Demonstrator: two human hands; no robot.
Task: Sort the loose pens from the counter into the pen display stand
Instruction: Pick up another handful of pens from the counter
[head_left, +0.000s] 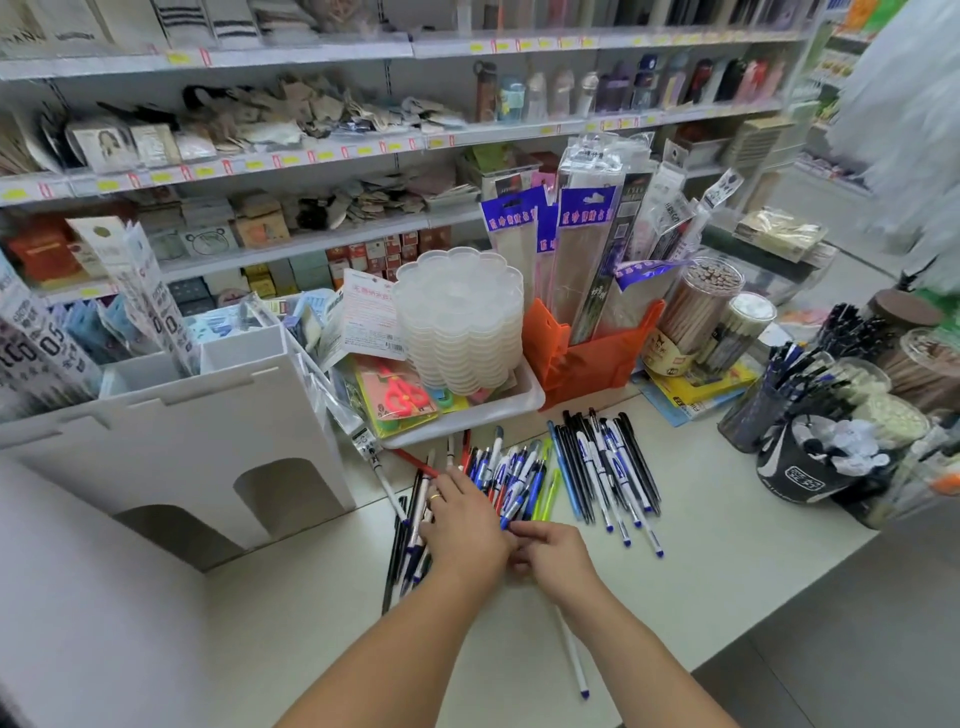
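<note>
We see the left hand (464, 525), a ring on one finger, lying flat with straight fingers on the heap of loose pens (511, 480) at the middle of the pale counter (727, 519). The right hand (553, 553), just to its right, curls its fingers at the heap's near edge; whether it grips a pen we cannot tell. A single white pen (571, 652) lies nearer. Pen cups (769, 400) stand far right, a white cardboard stand (208, 415) left.
</note>
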